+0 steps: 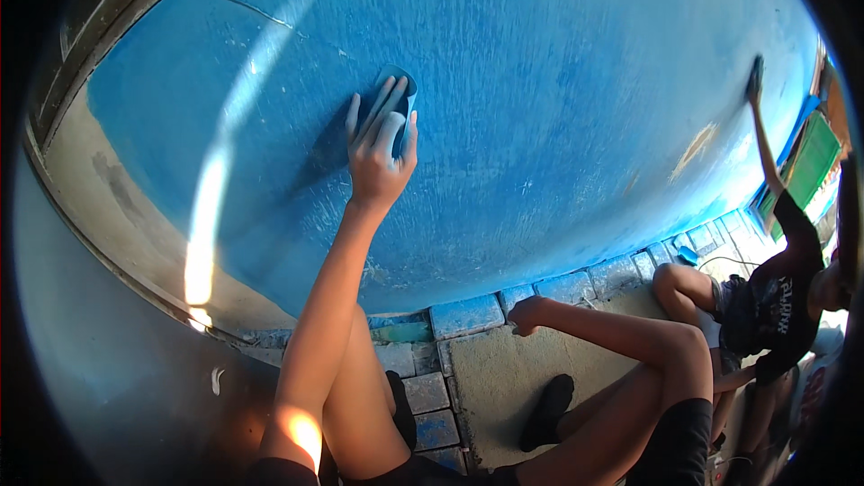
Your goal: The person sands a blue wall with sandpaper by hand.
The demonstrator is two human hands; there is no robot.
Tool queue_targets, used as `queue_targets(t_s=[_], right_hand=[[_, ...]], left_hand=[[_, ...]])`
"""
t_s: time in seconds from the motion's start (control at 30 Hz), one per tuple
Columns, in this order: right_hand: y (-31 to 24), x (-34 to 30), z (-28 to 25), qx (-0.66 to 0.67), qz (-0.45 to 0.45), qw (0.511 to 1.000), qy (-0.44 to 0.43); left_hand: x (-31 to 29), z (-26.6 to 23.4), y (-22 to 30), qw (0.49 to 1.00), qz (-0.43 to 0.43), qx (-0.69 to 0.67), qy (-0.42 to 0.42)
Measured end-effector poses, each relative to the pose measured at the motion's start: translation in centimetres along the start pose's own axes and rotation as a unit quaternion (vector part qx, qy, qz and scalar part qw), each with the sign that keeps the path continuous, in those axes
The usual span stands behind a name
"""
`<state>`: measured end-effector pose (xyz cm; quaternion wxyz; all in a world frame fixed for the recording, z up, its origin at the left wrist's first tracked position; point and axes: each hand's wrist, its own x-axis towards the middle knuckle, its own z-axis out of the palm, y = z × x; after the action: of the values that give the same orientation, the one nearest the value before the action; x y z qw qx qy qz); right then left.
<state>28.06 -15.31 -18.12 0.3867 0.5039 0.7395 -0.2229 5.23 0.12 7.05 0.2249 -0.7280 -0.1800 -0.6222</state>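
My left hand [382,157] is raised to the blue wall [540,108]. Its fingers press a bluish-grey sheet of sandpaper [396,76] against the paint, the sheet's edge curling up around the fingertips. Around it the painted surface looks scuffed, with fine pale streaks and scratches. Low on the right, near the foot of the wall, my right hand [529,314] hangs with its fingers curled in, the forearm stretched in front of my bent knee. Nothing shows in that hand.
At the right another person [765,297] sits with an arm raised, a dark pad [756,76] at the wall. A small blue object [688,255] lies by the wall's foot. Paving blocks [468,315] edge the concrete floor [490,378]. A wooden frame [117,27] borders the wall at upper left.
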Motion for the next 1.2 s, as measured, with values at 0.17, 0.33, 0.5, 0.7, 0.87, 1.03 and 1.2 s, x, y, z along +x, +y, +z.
queue_targets(t_s=[0.17,0.33,0.5,0.7,0.87,1.03,1.2], right_hand=[[0.2,-3.4,1.4,0.036,0.022,0.999,0.013],[1.3,-4.2,3.2,0.054,0.034,0.998,0.008],[1.9,-5.5,4.8,0.061,0.058,0.996,-0.001],[1.7,-5.1,5.4,0.081,0.061,0.995,0.024],[-0.2,-4.9,3.6,0.053,0.025,0.998,0.027],[-1.9,-5.3,2.1,0.07,0.005,0.997,0.026],[-1.7,-5.8,1.3,0.06,0.022,0.998,0.014]], left_hand=[[0.2,2.1,0.5,0.999,-0.014,-0.036,0.017],[-0.2,3.1,0.9,0.993,-0.056,0.086,-0.064],[-0.9,4.6,1.8,0.976,-0.046,0.191,-0.099],[-1.3,5.1,1.8,0.972,-0.014,0.204,-0.118],[-2.4,5.1,2.4,0.966,0.059,0.189,-0.167],[-6.6,6.9,2.7,0.914,0.244,0.168,-0.278],[-12.4,9.0,3.9,0.851,0.401,0.127,-0.315]])
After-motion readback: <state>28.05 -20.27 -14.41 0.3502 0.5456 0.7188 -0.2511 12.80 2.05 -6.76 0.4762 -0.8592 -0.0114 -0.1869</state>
